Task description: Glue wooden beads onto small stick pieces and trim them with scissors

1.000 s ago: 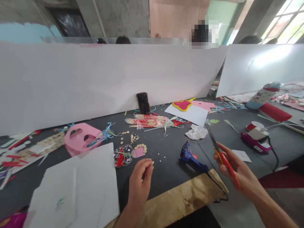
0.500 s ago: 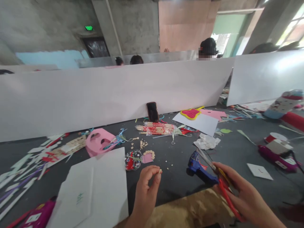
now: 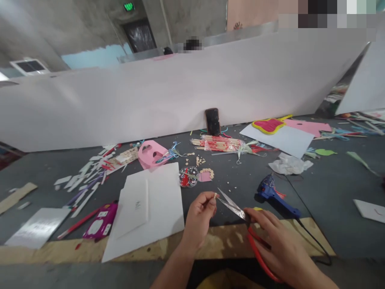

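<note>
Between thumb and forefinger, my left hand (image 3: 200, 216) pinches a small pale piece (image 3: 215, 195), too small to name. My right hand (image 3: 276, 237) holds red-handled scissors (image 3: 237, 208), their blades parted and pointing at the pinched piece. The blade tips are close beside my left fingertips; whether they touch the piece I cannot tell. Just beyond my left hand lie a pink square (image 3: 205, 176) edged with small pale pieces and a round clear container (image 3: 188, 177) of dark and red bits. A blue glue gun (image 3: 276, 196) rests right of the scissors.
White sheets (image 3: 162, 196) lie left of my hands. Wrapped sticks (image 3: 218, 143), a propped phone (image 3: 213, 121), a pink mask-like cutout (image 3: 152, 154) and crumpled tissue (image 3: 290, 163) lie farther back. A white partition (image 3: 135, 96) stands behind. A black cord (image 3: 315, 241) runs at right.
The scissors have swung left, and their opened blades now reach my left fingertips. My left hand still pinches the small piece. The camera view has shifted left and downward.
</note>
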### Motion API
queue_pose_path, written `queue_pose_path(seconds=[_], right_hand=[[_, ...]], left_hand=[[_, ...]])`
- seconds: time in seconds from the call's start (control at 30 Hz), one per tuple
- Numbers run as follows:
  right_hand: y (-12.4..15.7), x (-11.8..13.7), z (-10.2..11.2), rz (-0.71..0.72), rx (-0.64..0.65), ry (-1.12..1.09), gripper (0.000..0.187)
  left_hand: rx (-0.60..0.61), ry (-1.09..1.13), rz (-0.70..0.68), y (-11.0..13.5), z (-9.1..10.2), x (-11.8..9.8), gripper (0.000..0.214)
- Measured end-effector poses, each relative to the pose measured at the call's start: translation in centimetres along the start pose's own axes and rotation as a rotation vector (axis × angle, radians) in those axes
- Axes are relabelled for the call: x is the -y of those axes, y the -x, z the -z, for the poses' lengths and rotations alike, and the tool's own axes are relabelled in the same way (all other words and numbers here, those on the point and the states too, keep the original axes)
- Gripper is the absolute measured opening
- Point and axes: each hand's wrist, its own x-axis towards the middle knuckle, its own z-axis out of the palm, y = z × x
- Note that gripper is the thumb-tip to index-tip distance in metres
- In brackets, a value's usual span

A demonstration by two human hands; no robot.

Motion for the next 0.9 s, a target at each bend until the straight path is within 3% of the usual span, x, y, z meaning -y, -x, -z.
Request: queue_pose_path(seconds=[0.3,0.43,0.6,0.9], right_hand=[[0.3,0.3,-0.2,-0.025,0.039,-0.043,0.048],[0.5,0.4,-0.4,-0.075,0.003,-0.122,0.038],[0.6,0.5,0.1,-0.210,0.073,-0.178,0.021],[0.7,0.4,0.3,-0.205,0.169,-0.135,0.022]], left_hand=[[0.069,-0.127,-0.111,0.2,0.0,1.1,0.023],[0.073,-0.188,-0.104,0.3,-0.1,1.0,0.025],[0.102,-0.246,-0.083,0.6,-0.3,0.5,0.024],[0.102,-0.301,-0.095,0.7,-0.5,0.3,0.023]])
